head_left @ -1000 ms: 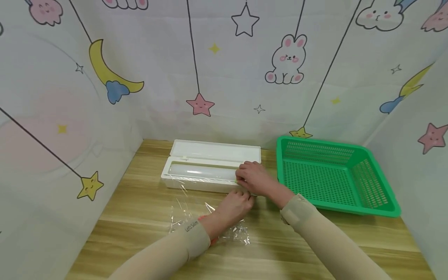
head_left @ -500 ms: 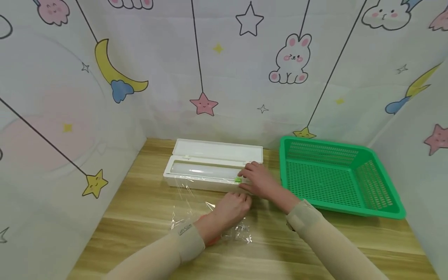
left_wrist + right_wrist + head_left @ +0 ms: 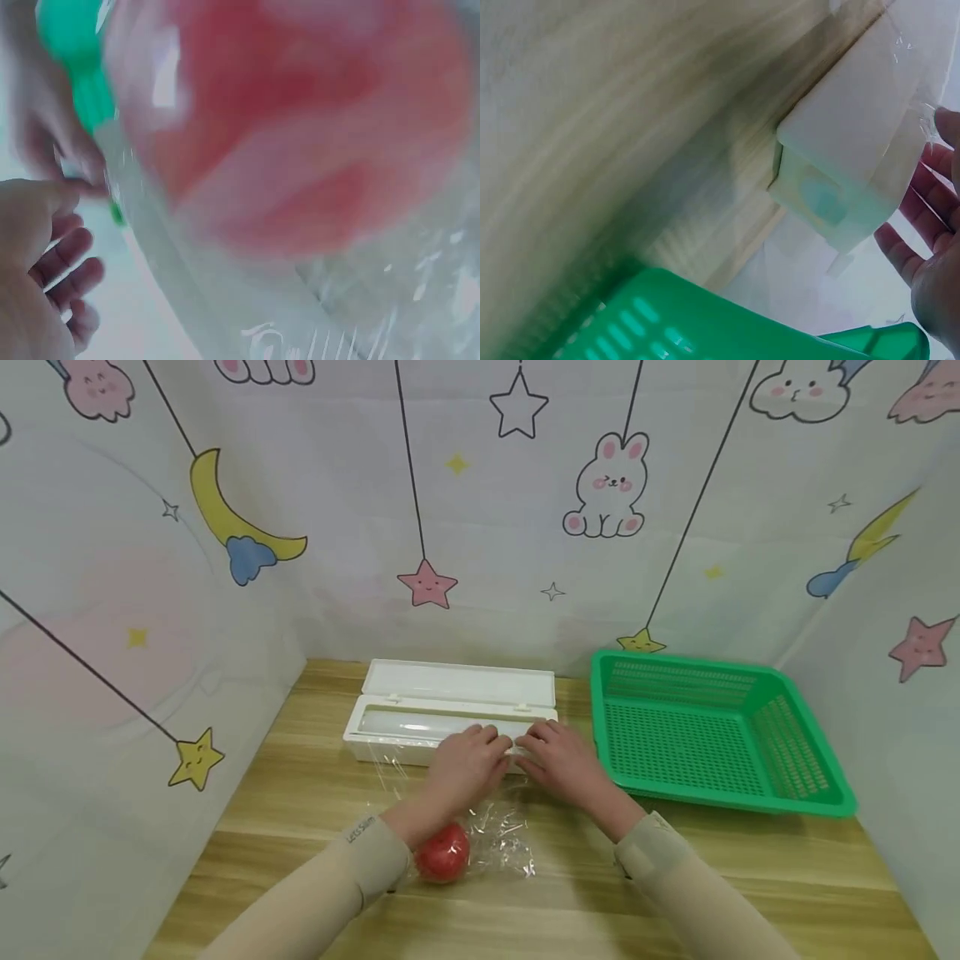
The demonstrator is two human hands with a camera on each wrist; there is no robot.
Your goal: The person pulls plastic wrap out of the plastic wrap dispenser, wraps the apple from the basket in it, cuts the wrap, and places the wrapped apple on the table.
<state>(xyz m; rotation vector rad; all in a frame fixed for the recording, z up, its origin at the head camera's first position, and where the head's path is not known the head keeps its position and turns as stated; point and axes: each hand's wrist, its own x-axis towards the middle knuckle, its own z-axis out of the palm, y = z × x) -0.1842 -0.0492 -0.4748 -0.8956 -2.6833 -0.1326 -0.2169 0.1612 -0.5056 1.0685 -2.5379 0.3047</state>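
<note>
A white cling film dispenser [image 3: 397,753] stands near the back of the table, its lid [image 3: 457,682] raised and a film roll [image 3: 408,723] inside. Clear film [image 3: 502,839] runs from its front edge down over a round red fruit [image 3: 442,853], which looks like an apple. My left hand [image 3: 467,768], fingers loosely bent, reaches to the dispenser's front edge. Beside it, my right hand [image 3: 561,764] is at the right end of that edge with fingers spread. In the left wrist view a small green slider [image 3: 116,214] shows between both hands; contact there is unclear.
A green plastic basket [image 3: 678,793] with slatted sides stands to the right of the dispenser. Fabric walls [image 3: 337,485] printed with cartoons enclose the wooden table [image 3: 300,827] at the back and sides.
My left hand has moved from the film below the dispenser up to its front edge, next to my right hand. The red fruit, mostly covered by my left arm before, now shows.
</note>
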